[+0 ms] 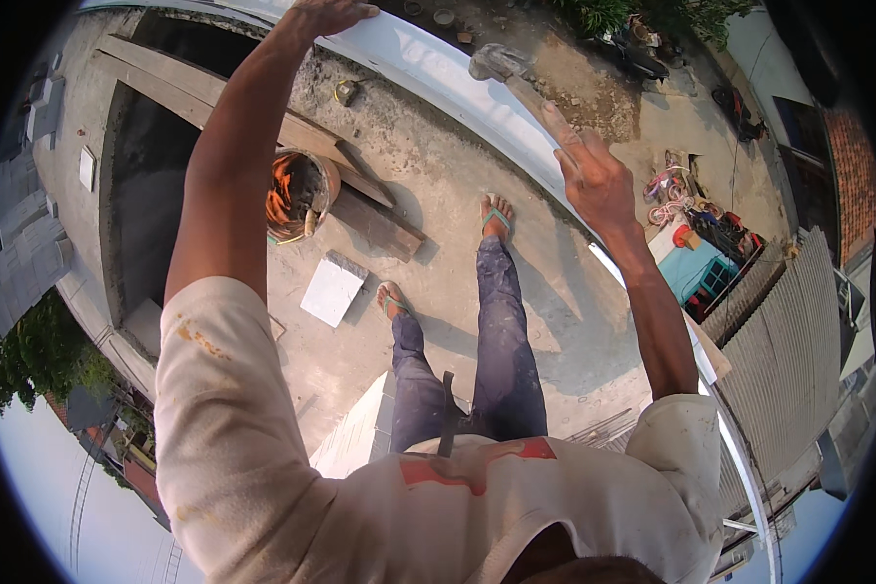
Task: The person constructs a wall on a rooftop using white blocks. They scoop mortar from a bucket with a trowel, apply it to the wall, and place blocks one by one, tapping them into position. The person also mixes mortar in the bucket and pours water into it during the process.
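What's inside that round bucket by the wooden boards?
In the bucket, I can see something orange and what looks like a tool's short handle. They cover part of the inside, so what's underneath is hidden.

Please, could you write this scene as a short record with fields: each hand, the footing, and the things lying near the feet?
Left hand: at the long white ledge, seemingly resting on it; partly cut off by the picture's edge
Right hand: gripping the wooden handle of a hammer, grey head pointing away
Footing: feet in green sandals on a concrete floor
Near feet: white block, wooden planks
Beside planks: bucket, something orange inside
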Demonstrator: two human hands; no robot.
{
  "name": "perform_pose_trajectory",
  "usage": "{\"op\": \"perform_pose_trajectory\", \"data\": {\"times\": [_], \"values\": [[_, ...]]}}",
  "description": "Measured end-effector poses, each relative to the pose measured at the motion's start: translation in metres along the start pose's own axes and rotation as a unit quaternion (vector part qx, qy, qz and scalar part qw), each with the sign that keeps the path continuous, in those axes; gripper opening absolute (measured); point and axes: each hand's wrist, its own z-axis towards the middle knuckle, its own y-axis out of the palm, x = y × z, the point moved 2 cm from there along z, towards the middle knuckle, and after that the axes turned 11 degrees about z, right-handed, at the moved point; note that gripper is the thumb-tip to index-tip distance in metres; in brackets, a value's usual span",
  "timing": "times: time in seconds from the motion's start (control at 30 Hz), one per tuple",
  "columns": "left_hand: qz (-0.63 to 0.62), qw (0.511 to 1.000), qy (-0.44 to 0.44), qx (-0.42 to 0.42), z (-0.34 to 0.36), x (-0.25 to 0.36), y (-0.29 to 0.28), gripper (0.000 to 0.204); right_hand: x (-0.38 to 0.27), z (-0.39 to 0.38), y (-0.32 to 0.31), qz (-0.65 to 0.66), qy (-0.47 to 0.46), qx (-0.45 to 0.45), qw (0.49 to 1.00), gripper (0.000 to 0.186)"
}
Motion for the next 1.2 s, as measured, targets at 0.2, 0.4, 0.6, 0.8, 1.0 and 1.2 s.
{"op": "perform_pose_trajectory", "data": {"times": [0.2,0.4,0.6,0.8,1.0,1.2], "values": [[-0.135,0.983,-0.082,-0.095,0.049,0.115,-0.105,0.063,0.021,-0.095,-0.042,0.040,0.099,0.065,0.992,0.071],[-0.234,0.965,-0.035,-0.114,0.062,0.171,-0.130,0.059,0.015,-0.136,-0.048,0.036,0.086,0.122,0.988,0.078],[-0.236,0.969,-0.020,-0.072,0.061,0.164,-0.101,0.055,0.034,-0.152,-0.050,-0.081,0.095,-0.003,0.992,0.078],[-0.223,0.968,-0.048,-0.110,0.073,0.173,-0.116,0.057,0.038,-0.162,-0.044,-0.094,0.105,-0.018,0.990,0.079],[-0.209,0.969,-0.039,-0.127,0.074,0.172,-0.112,0.057,0.040,-0.155,-0.044,-0.095,0.110,-0.043,0.989,0.075],[-0.200,0.913,-0.281,0.219,-0.003,0.219,-0.134,0.039,-0.019,-0.162,-0.030,0.147,0.057,-0.043,0.987,0.071]]}}
